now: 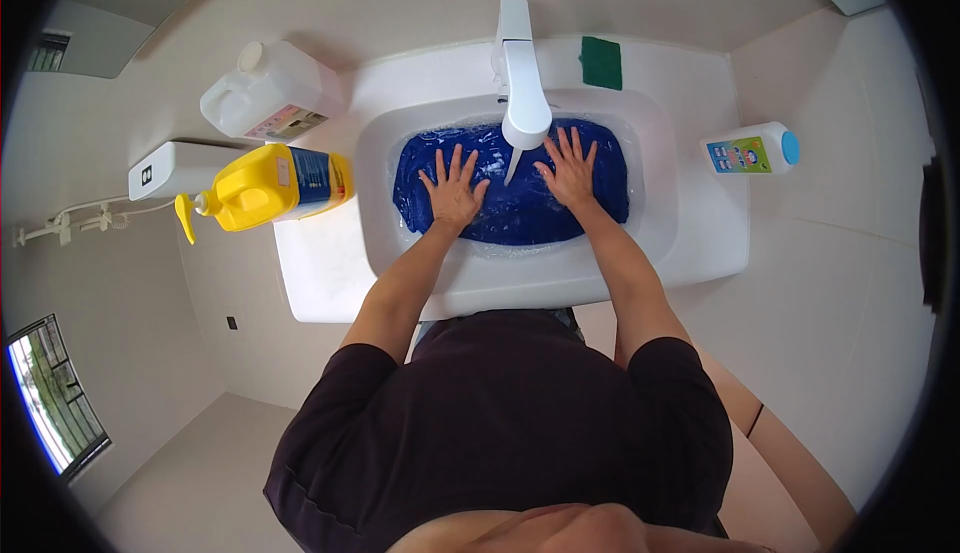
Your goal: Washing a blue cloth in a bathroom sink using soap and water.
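Observation:
A wet dark blue cloth (517, 215) lies spread in the white washbasin (652, 155), with suds along its edges. Palm down, my left hand (455, 189) rests on the left part of the cloth, fingers spread. On the cloth's right part lies my right hand (571, 170), also flat with its fingers apart. Between my hands, a stream of water (513, 166) runs from the white faucet (527, 95) onto the cloth. Neither hand grips anything. What lies beneath the cloth is hidden.
Left of the basin stand a yellow pump jug (259, 187), a translucent plastic jug (277, 88) and a white box-shaped item (176, 167). A green scouring pad (601, 63) lies behind the basin at right. A white bottle with a blue cap (750, 149) stands at the counter's right.

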`<state>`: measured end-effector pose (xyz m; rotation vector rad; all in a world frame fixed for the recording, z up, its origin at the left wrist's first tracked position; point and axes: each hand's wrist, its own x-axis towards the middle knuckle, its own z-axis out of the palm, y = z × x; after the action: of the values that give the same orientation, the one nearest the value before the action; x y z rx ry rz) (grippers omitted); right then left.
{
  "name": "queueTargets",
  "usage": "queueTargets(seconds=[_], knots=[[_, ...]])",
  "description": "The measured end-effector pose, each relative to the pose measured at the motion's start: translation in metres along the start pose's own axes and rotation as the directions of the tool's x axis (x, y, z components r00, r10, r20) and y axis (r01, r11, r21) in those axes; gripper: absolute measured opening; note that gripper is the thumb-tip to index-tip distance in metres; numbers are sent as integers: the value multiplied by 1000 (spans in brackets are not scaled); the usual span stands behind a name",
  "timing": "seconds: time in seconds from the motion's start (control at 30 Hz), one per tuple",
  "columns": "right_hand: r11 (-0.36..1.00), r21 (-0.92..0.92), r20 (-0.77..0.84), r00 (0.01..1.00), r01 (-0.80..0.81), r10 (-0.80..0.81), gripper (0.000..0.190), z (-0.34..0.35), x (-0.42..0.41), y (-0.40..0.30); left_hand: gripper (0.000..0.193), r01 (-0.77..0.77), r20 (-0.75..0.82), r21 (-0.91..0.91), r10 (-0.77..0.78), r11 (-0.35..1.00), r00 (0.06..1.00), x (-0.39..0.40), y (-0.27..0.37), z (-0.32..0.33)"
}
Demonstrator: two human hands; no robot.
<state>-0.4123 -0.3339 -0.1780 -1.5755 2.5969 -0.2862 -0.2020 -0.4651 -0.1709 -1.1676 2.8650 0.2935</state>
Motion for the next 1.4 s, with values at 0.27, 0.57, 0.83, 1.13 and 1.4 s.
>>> queueTargets(seconds=[0.27, 0.57, 0.83, 1.13, 1.4], knots=[[998, 49, -95, 995, 32, -27, 50, 12, 0, 9, 44, -63, -81, -107, 55, 992, 995, 8, -4, -6], [958, 126, -9, 966, 257, -258, 69, -35, 13, -11, 90, -202, -36, -107, 199, 974, 979, 1, -38, -57], [855, 97, 181, 836, 509, -518, 90, -52, -64, 6, 96, -245, 310, -56, 250, 968, 917, -34, -62, -43], [861, 427, 419, 904, -276, 82, 39, -51, -4, -55, 88, -270, 50, -115, 277, 956, 960, -39, -45, -69], [39, 963, 251, 941, -266, 228, 44, -144, 32, -113, 45, 261, 230, -872, -124, 413, 965, -16, 4, -68]])
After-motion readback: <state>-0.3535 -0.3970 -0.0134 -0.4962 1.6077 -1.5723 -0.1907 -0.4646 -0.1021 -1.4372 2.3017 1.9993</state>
